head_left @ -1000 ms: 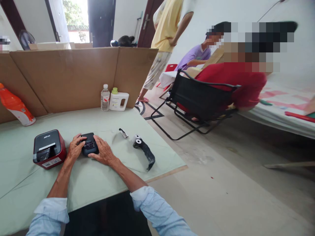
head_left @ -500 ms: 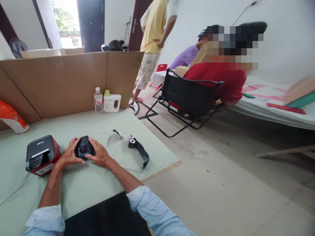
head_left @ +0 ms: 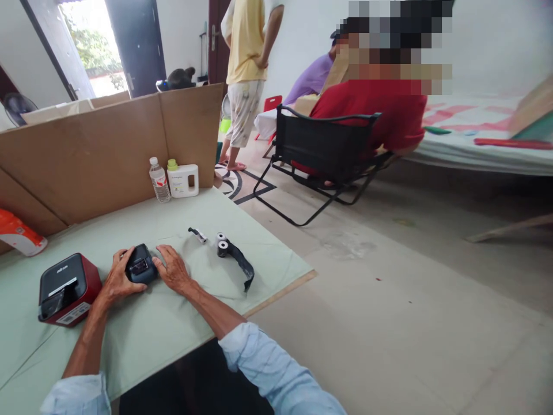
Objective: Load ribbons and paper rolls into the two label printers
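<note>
A small dark boxy device (head_left: 141, 265), rounded at its corners and with a recessed panel on top, lies on the pale green tabletop (head_left: 164, 323). My left hand (head_left: 118, 278) wraps its left side, thumb along the near edge. On its right is my right hand (head_left: 175, 270), fingers apart, with the thumb close to the device's edge; whether it touches is unclear. A red and black printer-like box (head_left: 69, 288) stands left of my left hand. To the right lie two small rolls (head_left: 222, 246) with a black strip (head_left: 242, 265) trailing from them.
A short black-and-white strip (head_left: 197, 234) lies near the rolls. Behind are a water bottle (head_left: 159, 180), a white jug (head_left: 184, 180), an orange-and-white container (head_left: 21, 233) and a cardboard screen (head_left: 108, 153). Beyond the table's right edge, a person sits in a black folding chair (head_left: 322, 141); others are nearby.
My right hand has loosened from the device and its fingers have spread slightly. My left hand stays around it. The camera view has shifted and tilted a little.
</note>
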The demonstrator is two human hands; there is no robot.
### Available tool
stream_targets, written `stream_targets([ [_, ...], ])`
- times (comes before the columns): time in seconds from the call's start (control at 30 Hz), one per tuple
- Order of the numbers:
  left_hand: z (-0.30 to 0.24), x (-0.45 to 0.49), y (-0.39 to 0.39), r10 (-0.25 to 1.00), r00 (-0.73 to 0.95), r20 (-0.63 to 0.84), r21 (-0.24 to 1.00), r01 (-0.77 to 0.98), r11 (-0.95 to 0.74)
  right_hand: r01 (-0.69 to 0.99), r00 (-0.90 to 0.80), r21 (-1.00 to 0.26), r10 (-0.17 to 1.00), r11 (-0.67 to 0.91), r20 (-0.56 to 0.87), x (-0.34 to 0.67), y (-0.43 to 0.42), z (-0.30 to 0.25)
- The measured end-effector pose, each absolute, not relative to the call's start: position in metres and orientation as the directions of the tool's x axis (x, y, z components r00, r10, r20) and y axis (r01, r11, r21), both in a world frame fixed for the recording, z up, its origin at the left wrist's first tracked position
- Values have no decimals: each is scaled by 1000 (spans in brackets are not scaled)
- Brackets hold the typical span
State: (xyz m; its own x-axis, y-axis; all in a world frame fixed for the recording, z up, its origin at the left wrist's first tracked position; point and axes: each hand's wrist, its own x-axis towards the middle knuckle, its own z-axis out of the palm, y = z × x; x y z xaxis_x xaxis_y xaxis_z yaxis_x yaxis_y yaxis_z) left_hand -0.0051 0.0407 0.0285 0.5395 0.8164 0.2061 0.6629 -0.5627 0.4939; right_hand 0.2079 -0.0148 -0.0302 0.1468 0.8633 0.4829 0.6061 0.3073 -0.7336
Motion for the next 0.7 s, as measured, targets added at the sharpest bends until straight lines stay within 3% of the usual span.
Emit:
stream_targets([
  [0.1,41,7,46,820,512,257,478,670,-568,659,219,-725,872,199,438,213,-14,-28],
  [0.23,59,36,58,809,499,311,456,669,-587,746,173,-658,926,100,337,221,-18,-23],
  [0.5,58,100,98,808,509,299,481,651,-588,819,-16,-532,935,215,354,220,-21,-22],
  [0.7,42,126,125,806,545,233,529,624,-575,824,-33,-512,924,241,381,220,-20,-27],
])
